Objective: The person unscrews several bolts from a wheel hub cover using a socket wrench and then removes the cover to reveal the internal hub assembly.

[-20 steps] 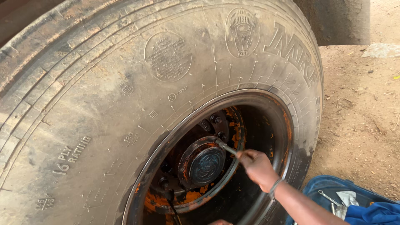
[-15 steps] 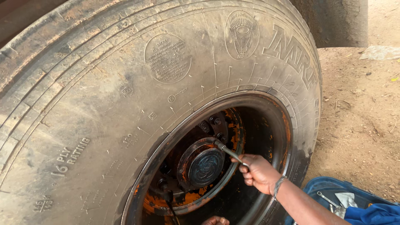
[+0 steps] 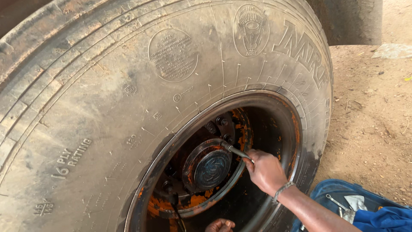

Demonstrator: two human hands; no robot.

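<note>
Two hands show, both partly cut off. Right hand (image 3: pixel 266 171) comes in from lower right w/ a metal bangle (image 3: pixel 283 190) on the wrist, forearm running off the bottom edge; its fingers are wrapped tight round a slim metal wrench (image 3: pixel 235 150). Only the wrench's upper bit is visible, rest is buried in the fist, so handle length can't be judged. Left hand (image 3: pixel 219 225) is just knuckles at the bottom edge, below the hub; can't tell if it's holding anything or how wide it's spread.

Wrench's long axis runs diagonal, from the fist up and left, its tip pointing at the upper right rim of the hub cap (image 3: pixel 210 168), about touching it. What the tip sits on is too small & dark to make out.

One big truck tyre (image 3: pixel 128 94) fills most of the view, its left and bottom parts out of frame. One rusty orange wheel rim (image 3: pixel 240 129) sits deep in shadow inside it; lower part is v. dark. Approx 3 dark lug nuts (image 3: pixel 222 121) can be counted above the hub, others are lost in shade. One round dark hub cap sits at centre.

Lower right corner: one blue bag (image 3: pixel 343 193) on the dirt ground (image 3: pixel 369 120), cut off by the frame, w/ one more wrench (image 3: pixel 334 201) and blue cloth (image 3: pixel 382 219) on it.
</note>
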